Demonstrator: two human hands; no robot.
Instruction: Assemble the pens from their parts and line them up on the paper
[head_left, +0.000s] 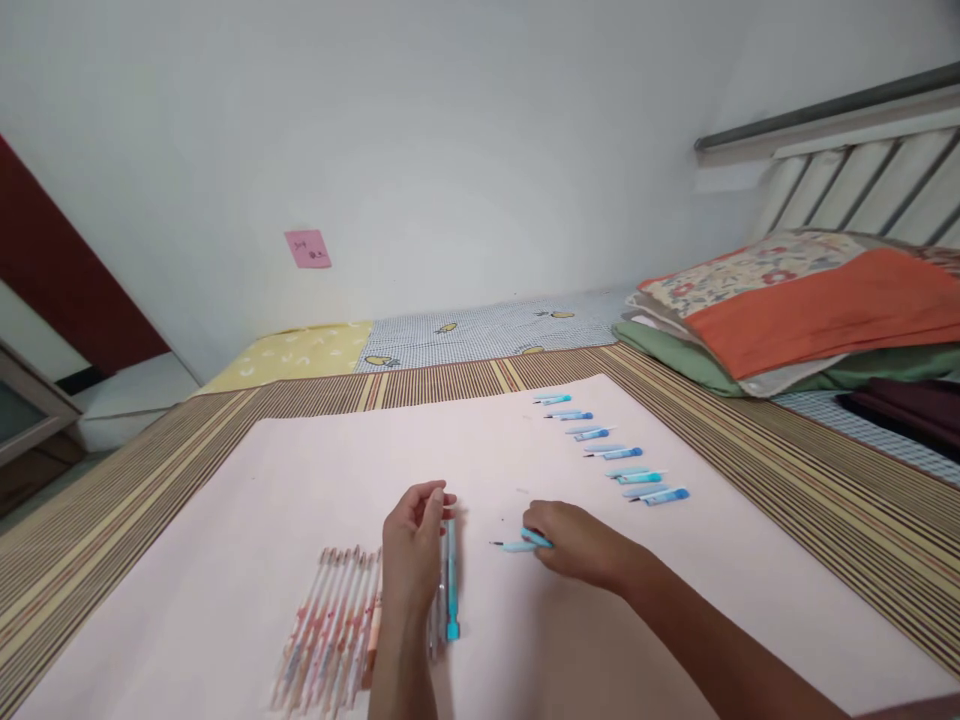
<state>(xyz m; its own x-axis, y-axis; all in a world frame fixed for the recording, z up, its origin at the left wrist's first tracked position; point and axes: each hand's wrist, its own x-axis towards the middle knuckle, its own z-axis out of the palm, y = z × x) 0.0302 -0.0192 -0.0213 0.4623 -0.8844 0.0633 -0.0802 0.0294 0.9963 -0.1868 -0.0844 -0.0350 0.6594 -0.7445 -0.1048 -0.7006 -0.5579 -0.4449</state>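
Note:
My right hand (579, 542) is closed on a light blue pen (517, 547). The pen's bare dark tip points left, just over the white sheet, and a second light blue piece, perhaps its cap (535, 538), shows by the fingers. To the left, my left hand (412, 525) has thumb and fingers drawn together; whatever is between them is too small to name. Beneath and beside that hand lie a turquoise pen (452, 580) and some grey ones, partly covered by the wrist. A row of several pink-and-white patterned pens (330, 625) lies left of my left forearm.
Several blue pens with caps off (621, 453) lie in a slanting column on the right of the white sheet (300, 480). The sheet lies on a striped mat (180, 430). Folded bedding (810, 310) is piled at the right, and a pink note (307, 249) sticks to the wall.

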